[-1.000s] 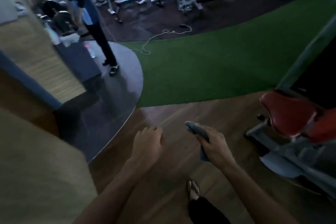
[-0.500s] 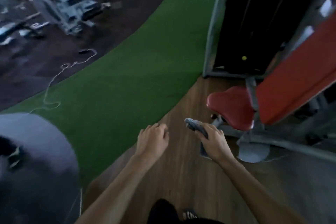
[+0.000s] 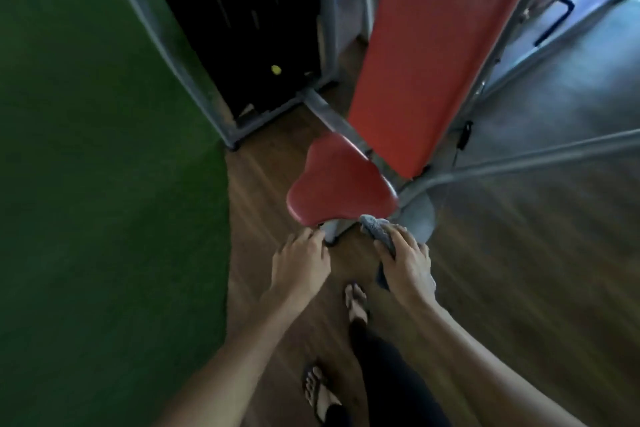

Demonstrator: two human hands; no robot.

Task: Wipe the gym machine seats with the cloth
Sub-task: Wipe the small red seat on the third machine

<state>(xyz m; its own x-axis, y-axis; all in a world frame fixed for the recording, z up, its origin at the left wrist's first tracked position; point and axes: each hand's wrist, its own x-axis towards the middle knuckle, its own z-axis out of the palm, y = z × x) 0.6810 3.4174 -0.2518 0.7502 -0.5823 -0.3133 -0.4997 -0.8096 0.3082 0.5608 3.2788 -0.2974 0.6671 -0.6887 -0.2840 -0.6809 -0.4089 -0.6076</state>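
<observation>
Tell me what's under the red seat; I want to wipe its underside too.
Under the red seat a grey metal post and a rounded grey base show on the wood floor. The seat's underside and its mounting are hidden by the pad.

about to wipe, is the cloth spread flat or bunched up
Bunched: the grey cloth is gathered in the right hand, with a wad sticking out past the fingers.

Single head-worn view, wide-angle, looking steeply down, close above the floor (image 3: 519,270)
</observation>
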